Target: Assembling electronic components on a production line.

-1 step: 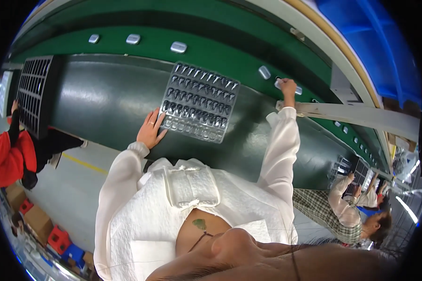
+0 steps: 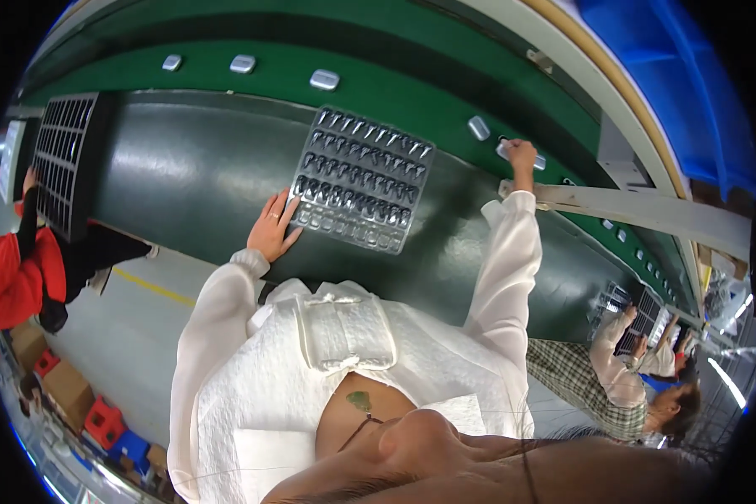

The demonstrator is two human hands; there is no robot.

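In front of me on the dark bench lies a clear plastic tray [image 2: 363, 179] with rows of small dark, glossy pieces. The pockets of its nearest row look clear, with no dark pieces in them. My left hand [image 2: 271, 227] rests at the tray's left edge, fingers stretched and apart. Out to the right, my right hand [image 2: 522, 154] reaches onto the green belt, its fingers closed. A silvery rounded case [image 2: 538, 161] shows beside that hand, partly covered by it. Something pale is at the fingertips, too small to name. Another silver case [image 2: 478, 128] lies just left of it.
Several silver cases [image 2: 325, 80] are spaced along the green belt [image 2: 399, 109]. A metal bar [image 2: 630, 210] juts out just right of my right hand. At the far left a person in red touches a black compartment tray [image 2: 62, 155]; another person [image 2: 617, 370] works at the right.
The whole view has shifted very slightly. Both hands keep their places at the tray and at the case on the belt.
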